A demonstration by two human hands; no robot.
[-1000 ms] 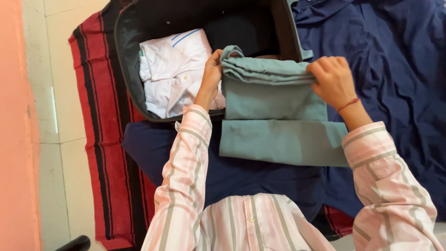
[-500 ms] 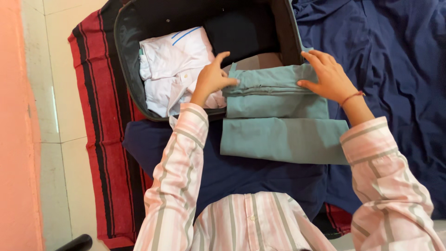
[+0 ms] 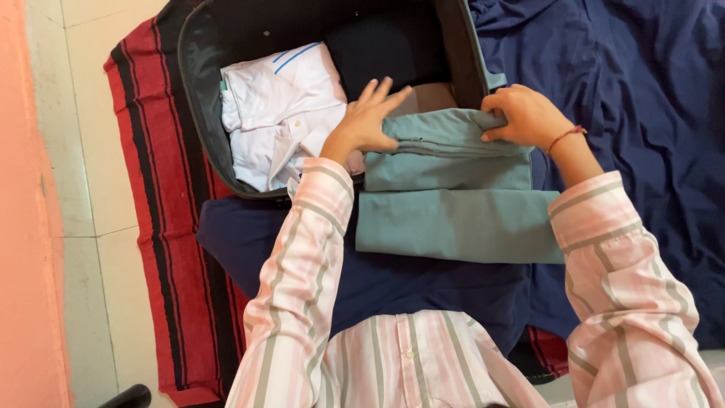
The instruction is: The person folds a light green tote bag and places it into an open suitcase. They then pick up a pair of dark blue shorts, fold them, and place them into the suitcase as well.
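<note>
At frame centre, both hands were on the folded teal-green fabric garment (image 3: 445, 162). Left hand (image 3: 368, 121) lay flat on its left end, fingers spread and extended, pressing, not gripping. Right hand (image 3: 527, 117) was curled over the right end of the top fold, fingertips pinching the upper layer's edge. Thin red thread band (image 3: 566, 136) sat on the right wrist.

Garment was folded into stacked layers: thick top roll under the hands, a flatter panel below it, closer to the person. Its upper edge overlapped the near rim of the open black soft-sided suitcase (image 3: 198, 113); the rest lay on the dark navy blue cloth (image 3: 627, 113) outside the case.

Inside the suitcase, just left of the left hand, sat a folded white shirt with a thin blue stripe (image 3: 279, 113), touching or nearly touching the wrist area. A beige patch of fabric (image 3: 434, 97) showed between the hands, behind the garment; couldn't tell what it was.

Both arms wore pink-and-white striped shirt sleeves with grey stripes (image 3: 302, 257).

Under the suitcase and navy cloth lay a red blanket with black stripes (image 3: 155, 227), on a pale tiled floor (image 3: 83, 151). Orange wall (image 3: 23, 227) ran along the left edge.
</note>
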